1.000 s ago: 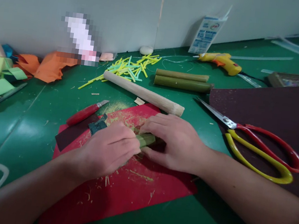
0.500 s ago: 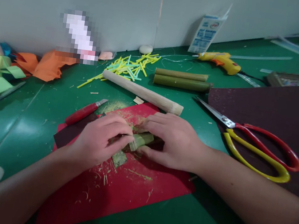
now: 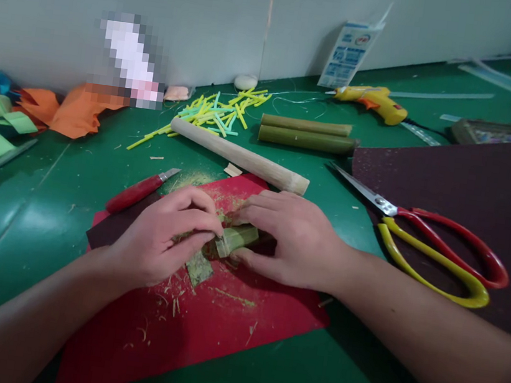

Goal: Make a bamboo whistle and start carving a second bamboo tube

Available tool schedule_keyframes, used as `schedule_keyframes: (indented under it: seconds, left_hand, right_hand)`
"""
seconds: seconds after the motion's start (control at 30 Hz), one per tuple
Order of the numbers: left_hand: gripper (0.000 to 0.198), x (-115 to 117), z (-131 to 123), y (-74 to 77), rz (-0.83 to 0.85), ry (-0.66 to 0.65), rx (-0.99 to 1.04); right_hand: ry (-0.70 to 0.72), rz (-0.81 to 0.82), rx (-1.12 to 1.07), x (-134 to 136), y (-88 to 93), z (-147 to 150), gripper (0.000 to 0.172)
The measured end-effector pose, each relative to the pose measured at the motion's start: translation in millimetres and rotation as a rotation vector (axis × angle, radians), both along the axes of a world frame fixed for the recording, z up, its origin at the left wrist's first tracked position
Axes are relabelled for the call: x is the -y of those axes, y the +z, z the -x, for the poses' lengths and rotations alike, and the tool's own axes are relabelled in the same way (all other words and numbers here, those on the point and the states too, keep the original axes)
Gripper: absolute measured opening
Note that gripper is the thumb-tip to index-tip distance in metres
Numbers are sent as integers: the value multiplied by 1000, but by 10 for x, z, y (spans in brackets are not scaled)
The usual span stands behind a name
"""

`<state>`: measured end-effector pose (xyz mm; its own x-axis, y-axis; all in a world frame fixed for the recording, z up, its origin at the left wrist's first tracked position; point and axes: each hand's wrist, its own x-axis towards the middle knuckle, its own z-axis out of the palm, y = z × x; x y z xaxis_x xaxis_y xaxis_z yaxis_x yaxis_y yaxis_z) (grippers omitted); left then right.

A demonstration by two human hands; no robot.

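Both hands meet on a short green bamboo piece (image 3: 237, 237) lying over the middle of a red sheet (image 3: 218, 331). Right hand (image 3: 291, 237) is clamped on its right part, fingers over the top and thumb on the near side. Left hand (image 3: 160, 235) pinches a dust-covered sandpaper scrap (image 3: 198, 267) against the piece's left end. Shavings lie scattered on the sheet. A red-handled knife (image 3: 135, 191) lies just left of it, a pale wooden stick (image 3: 239, 155) just beyond, and red-and-yellow scissors (image 3: 436, 247) to the right on a dark sandpaper sheet (image 3: 471, 195).
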<state>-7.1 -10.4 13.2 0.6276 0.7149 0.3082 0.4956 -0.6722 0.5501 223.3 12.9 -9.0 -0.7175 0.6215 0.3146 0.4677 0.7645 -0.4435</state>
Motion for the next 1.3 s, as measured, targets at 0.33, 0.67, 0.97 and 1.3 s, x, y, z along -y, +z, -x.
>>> schedule_keyframes:
  seconds: [0.33,0.67,0.97,1.3]
  left_hand:
    - [19,-29,-15,-33,89,-136,7]
    - [16,14,22,-28,39,-167,-50]
    - [9,-13,13,-27,74,-160,57]
    - [11,-16,-2,-18,101,-210,-9]
  right_hand:
    - [53,-20,-24,-3,-6,-13,25]
    - [110,17,25,-14,18,-7,26]
    - [140,58,15,-18,44,-20,24]
    - [169,46,7,-24,46,-22,29]
